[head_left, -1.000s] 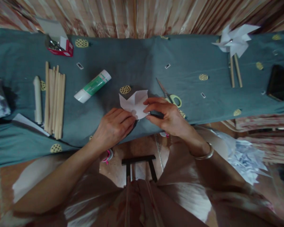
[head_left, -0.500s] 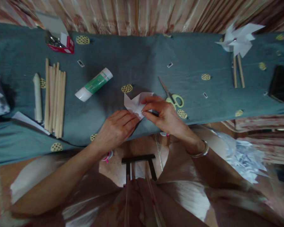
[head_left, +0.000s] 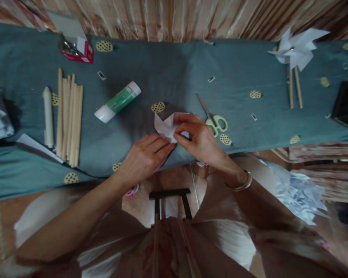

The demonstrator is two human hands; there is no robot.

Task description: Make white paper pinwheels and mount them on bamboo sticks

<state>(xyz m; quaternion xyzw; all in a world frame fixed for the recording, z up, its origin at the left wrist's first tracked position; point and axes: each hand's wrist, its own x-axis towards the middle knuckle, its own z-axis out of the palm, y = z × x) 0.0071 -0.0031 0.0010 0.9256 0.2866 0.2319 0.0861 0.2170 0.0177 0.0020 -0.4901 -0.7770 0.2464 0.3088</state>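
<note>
Your one camera looks from your head, forward and steeply down (past your own lap (head_left: 223,235)), closely over the table (head_left: 168,73) to the curtain (head_left: 150,19) beyond.

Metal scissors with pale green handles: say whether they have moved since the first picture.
No. Against the yellow, black-spotted pineapple print to their left, the scissors lie where they did; the whole view merely shifted slightly.

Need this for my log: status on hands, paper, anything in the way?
Left hand at near edge of folded white paper. Right hand pinching at its folds. Scissors close by right hand, off the paper.
</note>
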